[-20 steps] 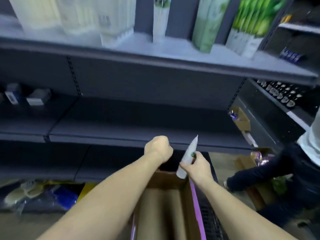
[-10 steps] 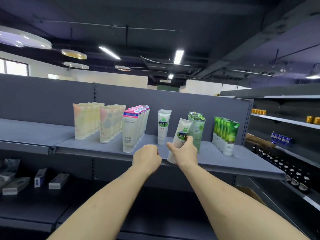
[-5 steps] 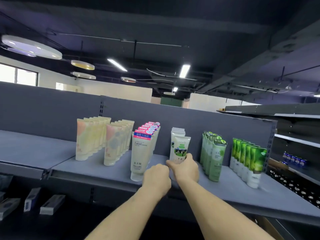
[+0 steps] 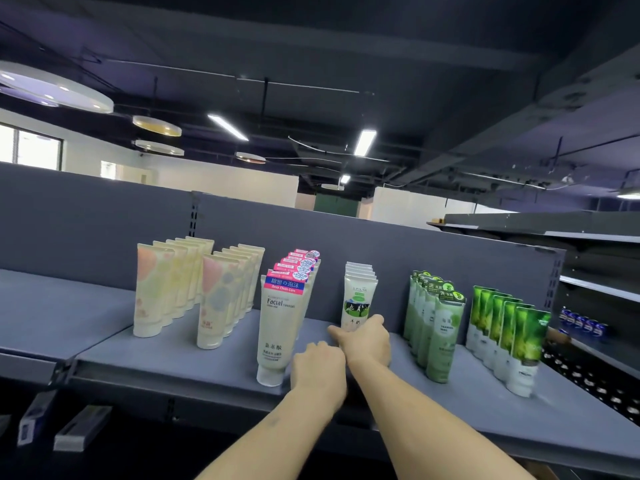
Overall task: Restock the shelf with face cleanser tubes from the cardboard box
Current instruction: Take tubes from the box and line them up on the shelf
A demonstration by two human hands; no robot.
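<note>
1. The grey shelf (image 4: pixel 194 358) runs across the middle of the frame, carrying several rows of tubes that stand upright on their caps.
2. The right hand (image 4: pixel 365 339), just right of centre, is closed around the lower part of the white face cleanser tube (image 4: pixel 358 301) with a green picture on its label; the tube stands upright at the front of its own row, with matching tubes lined up directly behind it.
3. The left hand (image 4: pixel 318 370) sits just left of and below the right hand, curled into a loose fist over the shelf's front part; whether it holds anything cannot be told.
4. Just left of the left hand stands the white tube with a pink-and-blue band (image 4: pixel 282 323), first in a row that runs back toward the rear panel.
5. At centre left stand two rows of pale pastel tubes (image 4: pixel 221 303).
6. To the right of the hands stand a row of pale green tubes (image 4: pixel 445 337) and, further right, a row of bright green tubes (image 4: pixel 526 351).
</note>
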